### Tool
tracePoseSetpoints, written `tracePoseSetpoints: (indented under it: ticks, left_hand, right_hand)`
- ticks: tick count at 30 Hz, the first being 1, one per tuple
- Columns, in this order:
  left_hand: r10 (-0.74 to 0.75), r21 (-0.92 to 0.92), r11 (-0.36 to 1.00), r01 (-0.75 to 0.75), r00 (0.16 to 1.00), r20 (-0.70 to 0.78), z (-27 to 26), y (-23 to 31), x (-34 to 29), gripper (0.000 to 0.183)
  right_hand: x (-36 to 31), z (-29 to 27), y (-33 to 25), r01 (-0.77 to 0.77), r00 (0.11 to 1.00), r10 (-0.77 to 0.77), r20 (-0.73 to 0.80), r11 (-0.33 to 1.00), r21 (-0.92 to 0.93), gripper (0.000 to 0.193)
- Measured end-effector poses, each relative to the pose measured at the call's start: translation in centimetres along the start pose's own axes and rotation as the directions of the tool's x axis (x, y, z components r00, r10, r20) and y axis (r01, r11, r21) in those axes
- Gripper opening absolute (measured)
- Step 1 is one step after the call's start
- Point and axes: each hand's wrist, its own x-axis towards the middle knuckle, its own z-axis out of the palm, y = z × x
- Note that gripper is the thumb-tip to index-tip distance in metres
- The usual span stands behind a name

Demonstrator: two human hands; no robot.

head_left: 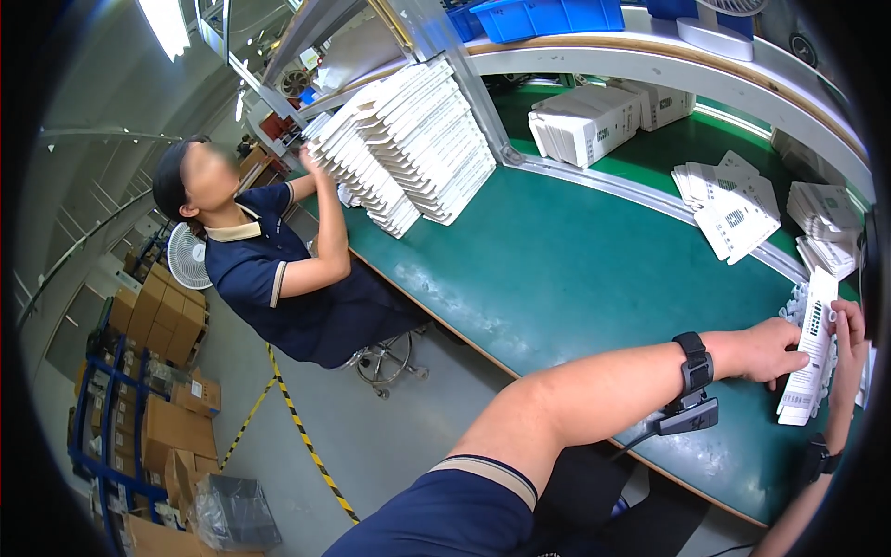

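A narrow white printed carton [806,357] stands tilted over the green table's right end. My left hand [766,351] is closed at its left edge, thumb along the side and the other fingertips partly hidden behind it. At the carton's right edge is my right hand [848,330], with fingers bent together near a small white ring-like piece [832,316]. What those fingers grip is too small to make out. Small whitish plastic pieces [794,302] show in a heap behind the carton, mostly covered by it.
Loose white cards [733,209] and stacked cards [824,218] lie beyond my hands. Bundled cartons [589,125] sit under the shelf [650,60]. A tall carton stack [436,139] stands at the far left, where a co-worker [278,251] reaches to it. A wrist-strapped device hangs on a cable.
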Motion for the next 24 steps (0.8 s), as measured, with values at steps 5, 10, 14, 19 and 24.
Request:
tracePoseSetpoints:
  ticks: [5,10,14,19,24]
  left_hand:
    - [0.029,-0.061,0.998,-0.031,0.999,-0.033,0.0,-1.2,0.9,0.044]
    - [-0.019,-0.153,0.988,0.01,0.998,-0.059,-0.4,-2.0,1.2,0.063]
    - [-0.047,-0.26,0.965,0.027,0.996,-0.071,-0.9,-1.9,1.2,0.071]
    - [-0.014,-0.343,0.939,-0.015,0.997,-0.081,-1.1,-1.6,0.9,0.071]
    - [-0.002,-0.331,0.943,-0.02,0.998,-0.066,-1.2,-1.5,0.9,0.07]
  right_hand:
    - [-0.1,0.7,-0.8,0.032,0.999,-0.033,0.036,0.999,0.021,0.014]
    - [-0.5,1.1,-2.0,0.019,0.992,-0.028,0.122,0.997,0.074,0.014]
    - [-0.8,1.3,-3.0,0.043,0.984,-0.055,0.17,0.997,0.071,0.013]
    - [-0.9,1.5,-3.7,0.036,0.976,-0.048,0.212,0.998,0.06,0.012]
    - [-0.9,1.6,-3.6,0.045,0.974,-0.049,0.22,0.999,0.025,0.013]
